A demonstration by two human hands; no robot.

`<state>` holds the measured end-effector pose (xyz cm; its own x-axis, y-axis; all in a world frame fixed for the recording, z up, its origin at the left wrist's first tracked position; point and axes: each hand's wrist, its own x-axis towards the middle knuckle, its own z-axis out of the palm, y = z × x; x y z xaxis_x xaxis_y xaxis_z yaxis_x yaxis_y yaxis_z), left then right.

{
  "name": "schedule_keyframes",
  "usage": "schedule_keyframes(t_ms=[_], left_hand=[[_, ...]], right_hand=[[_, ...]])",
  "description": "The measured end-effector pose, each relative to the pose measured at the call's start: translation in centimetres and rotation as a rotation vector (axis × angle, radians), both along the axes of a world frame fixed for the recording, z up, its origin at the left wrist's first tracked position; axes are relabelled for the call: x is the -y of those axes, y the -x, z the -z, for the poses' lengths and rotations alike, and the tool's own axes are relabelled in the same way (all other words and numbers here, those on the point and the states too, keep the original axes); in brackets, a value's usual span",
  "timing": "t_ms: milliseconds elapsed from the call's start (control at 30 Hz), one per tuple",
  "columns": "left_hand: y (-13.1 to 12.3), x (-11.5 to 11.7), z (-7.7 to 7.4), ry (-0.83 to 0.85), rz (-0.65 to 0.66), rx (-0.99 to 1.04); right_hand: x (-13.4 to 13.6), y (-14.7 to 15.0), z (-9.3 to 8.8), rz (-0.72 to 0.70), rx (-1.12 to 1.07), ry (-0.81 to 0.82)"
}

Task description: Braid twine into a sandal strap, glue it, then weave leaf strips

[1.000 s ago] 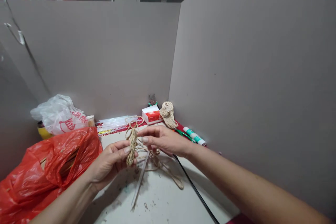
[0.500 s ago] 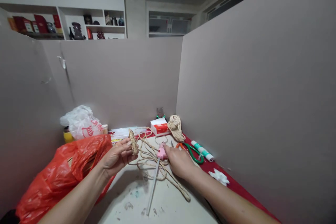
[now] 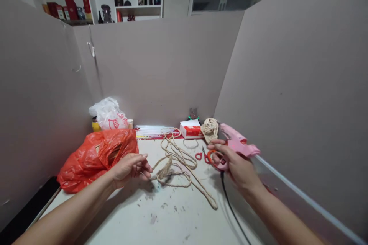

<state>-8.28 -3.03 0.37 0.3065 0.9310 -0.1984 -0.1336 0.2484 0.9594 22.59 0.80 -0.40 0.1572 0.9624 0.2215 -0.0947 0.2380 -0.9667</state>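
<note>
My right hand (image 3: 234, 164) is closed round the grip of a pink glue gun (image 3: 235, 143), lifted off the table at the right, with a long clear glue stick (image 3: 290, 182) trailing from its back and a black cord (image 3: 230, 206) hanging down. My left hand (image 3: 130, 166) hovers low over the white table (image 3: 178, 218), fingers loosely spread, holding nothing. Its fingertips are just left of a wound jute bundle (image 3: 165, 172) lying on the table among loose loops of jute rope (image 3: 184, 160).
A red plastic bag (image 3: 97, 155) lies at the left, a white bag (image 3: 108, 114) over a yellow jar behind it. At the back stand a red-white box (image 3: 191, 129), a jute ball (image 3: 209, 129), clear glue sticks (image 3: 152, 130) and small scissors (image 3: 202, 155). Grey partition walls enclose three sides.
My left hand has set the jute bundle down on the table and let go. My right hand has picked up the pink glue gun and carried it to the right.
</note>
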Motion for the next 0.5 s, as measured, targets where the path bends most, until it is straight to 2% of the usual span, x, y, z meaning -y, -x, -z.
schedule_keyframes(t_ms=[100,167,233,367,500], left_hand=[[0.0,0.4,0.2,-0.225,-0.105,-0.239],[-0.2,0.7,0.3,-0.429,-0.177,-0.370],[-0.7,0.9,0.8,-0.603,-0.185,-0.493],[-3.1,0.7,1.8,-0.842,-0.002,-0.750],[-6.7,-1.5,2.3,-1.036,0.212,-0.811]], right_hand=[[1.2,2.0,-0.3,-0.254,-0.185,0.204],[1.7,3.2,0.0,-0.318,-0.170,0.258],[1.9,4.1,0.3,-0.323,-0.098,0.245],[1.5,5.0,0.5,-0.281,-0.030,0.188],[0.9,5.0,1.4,-0.262,-0.129,0.163]])
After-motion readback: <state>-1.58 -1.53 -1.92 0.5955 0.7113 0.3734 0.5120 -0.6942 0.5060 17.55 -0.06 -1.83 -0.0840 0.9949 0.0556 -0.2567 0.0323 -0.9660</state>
